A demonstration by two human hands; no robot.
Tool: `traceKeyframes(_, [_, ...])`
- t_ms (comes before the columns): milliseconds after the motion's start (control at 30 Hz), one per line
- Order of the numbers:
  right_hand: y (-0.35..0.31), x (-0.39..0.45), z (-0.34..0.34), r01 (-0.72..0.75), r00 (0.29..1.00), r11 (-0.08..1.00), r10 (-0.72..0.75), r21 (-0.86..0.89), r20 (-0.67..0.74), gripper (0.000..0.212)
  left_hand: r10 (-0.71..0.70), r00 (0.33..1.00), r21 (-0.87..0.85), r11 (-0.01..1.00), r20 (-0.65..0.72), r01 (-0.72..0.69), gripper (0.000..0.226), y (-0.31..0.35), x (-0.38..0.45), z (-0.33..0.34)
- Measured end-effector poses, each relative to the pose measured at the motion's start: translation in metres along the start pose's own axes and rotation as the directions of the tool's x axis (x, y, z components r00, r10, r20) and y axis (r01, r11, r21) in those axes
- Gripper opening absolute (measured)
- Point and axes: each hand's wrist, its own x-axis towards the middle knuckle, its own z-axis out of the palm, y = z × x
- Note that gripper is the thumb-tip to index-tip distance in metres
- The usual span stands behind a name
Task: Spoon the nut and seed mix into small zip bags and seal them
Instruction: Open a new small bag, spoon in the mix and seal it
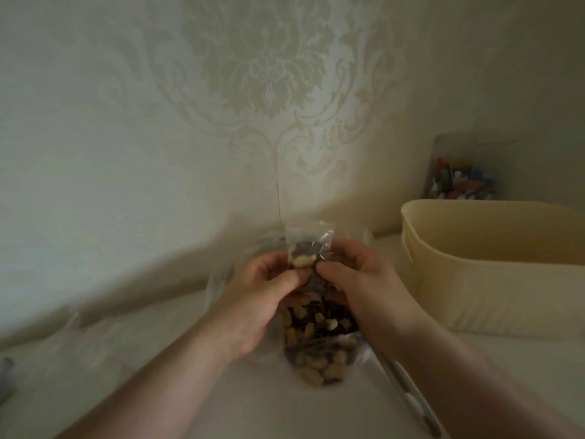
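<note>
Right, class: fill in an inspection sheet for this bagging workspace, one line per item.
Surface: pale tabletop against a patterned wall.
Job's things: small zip bag part filled with nuts, held up; larger bag of nut and seed mix lying below the hands; spoon handle beside it, bowl hidden.
Clutter: cream tub on the right; clear container of coloured items behind it; loose clear plastic on the left.
Grippers: left hand and right hand both pinch the small zip bag.
Cables: nothing seen.
Surroundings: dim light, picture blurred.
</note>
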Motion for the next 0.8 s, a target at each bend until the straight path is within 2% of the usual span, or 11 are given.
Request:
traceKeyframes(133, [-0.005, -0.007, 0.002, 0.049, 0.996, 0.997, -0.045, -0.054, 0.075, 0.018, -0.026, 1.0, 0.091, 0.996, 0.015, 0.024, 0.024, -0.004, -0.009, 0.0])
traceKeyframes(333, [-0.004, -0.009, 0.001, 0.117, 0.991, 0.992, -0.113, -0.054, 0.073, 0.02, 0.027, 0.997, -0.008, 1.0, 0.074, -0.026, 0.05, -0.006, -0.012, -0.001])
traceKeyframes(533, [0.0, -0.008, -0.001, 0.067, 0.987, 0.988, -0.086, 0.143, 0.132, 0.03, 0.143, 0.99, -0.01, 0.99, -0.004, -0.143, 0.036, -0.006, -0.013, 0.001])
traceKeyframes(633, [0.002, -0.007, -0.002, 0.069, 0.99, 0.994, -0.078, 0.087, 0.115, 0.025, 0.168, 0.986, -0.031, 0.985, 0.017, -0.168, 0.028, -0.005, -0.013, 0.0])
traceKeyframes(800, [0.005, -0.008, -0.001, 0.073, 0.992, 0.996, -0.077, 0.043, 0.1, 0.028, 0.144, 0.988, -0.072, 0.988, 0.049, -0.14, 0.034, -0.006, -0.013, 0.001])
